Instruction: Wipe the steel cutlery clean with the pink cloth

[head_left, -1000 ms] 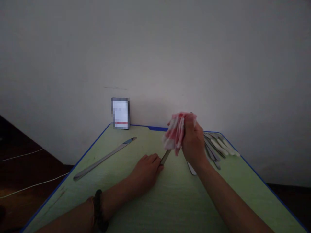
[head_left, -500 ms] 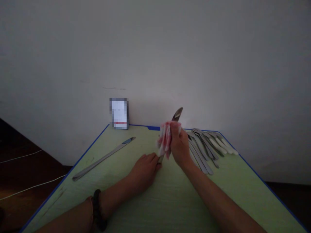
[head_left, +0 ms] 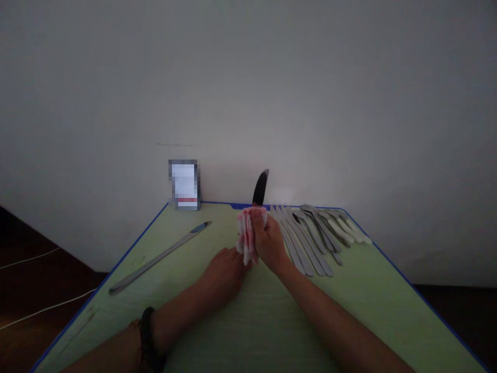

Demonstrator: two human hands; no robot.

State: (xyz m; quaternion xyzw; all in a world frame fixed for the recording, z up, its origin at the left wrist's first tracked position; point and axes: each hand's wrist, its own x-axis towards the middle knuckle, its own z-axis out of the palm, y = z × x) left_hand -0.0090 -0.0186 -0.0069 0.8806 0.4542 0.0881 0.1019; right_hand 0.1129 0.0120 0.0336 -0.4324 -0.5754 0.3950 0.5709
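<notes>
A table knife points up and away from me, its blade standing out above a pink and white cloth. My right hand is closed around the cloth, which wraps the middle of the knife. Just below, my left hand is closed on the knife's handle end, which the fingers and cloth mostly hide. Another table knife lies alone on the table to the left. Beside my right hand, several knives lie side by side.
The light green table has a blue edge and stands against a pale wall. A blurred device with a lit screen leans at the back left. Spoons and white-handled cutlery lie at the right.
My right hand and the cloth have slid down the knife toward my left hand, so more blade shows. Both hands sit slightly further left, and the whole view has shifted a little.
</notes>
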